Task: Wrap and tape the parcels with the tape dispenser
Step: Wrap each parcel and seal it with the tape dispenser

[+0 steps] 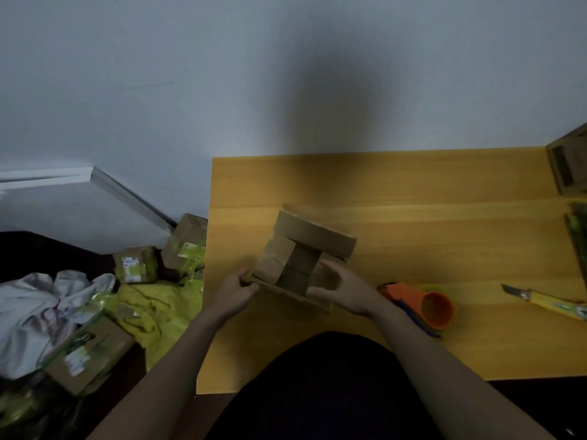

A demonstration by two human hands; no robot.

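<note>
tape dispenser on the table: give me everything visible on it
The tape dispenser lies on its side on the yellow wooden table, just right of the right hand, untouched. Orange plastic body, its round open end facing the camera, a yellow-green roll behind it, dark blue parts beneath. Blurred, so finer detail is unclear.

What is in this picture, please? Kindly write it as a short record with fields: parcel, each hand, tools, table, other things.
parcel: cardboard parcel on the table, flaps not lying flat
left hand: left hand grips the parcel's left near edge
right hand: right hand holds the parcel's right near side
tools: orange tape dispenser lying right of the right hand, untouched; yellow utility knife further right
table: yellow wooden table
other things: taped boxes on the floor to the left, beside yellow sheeting
</note>
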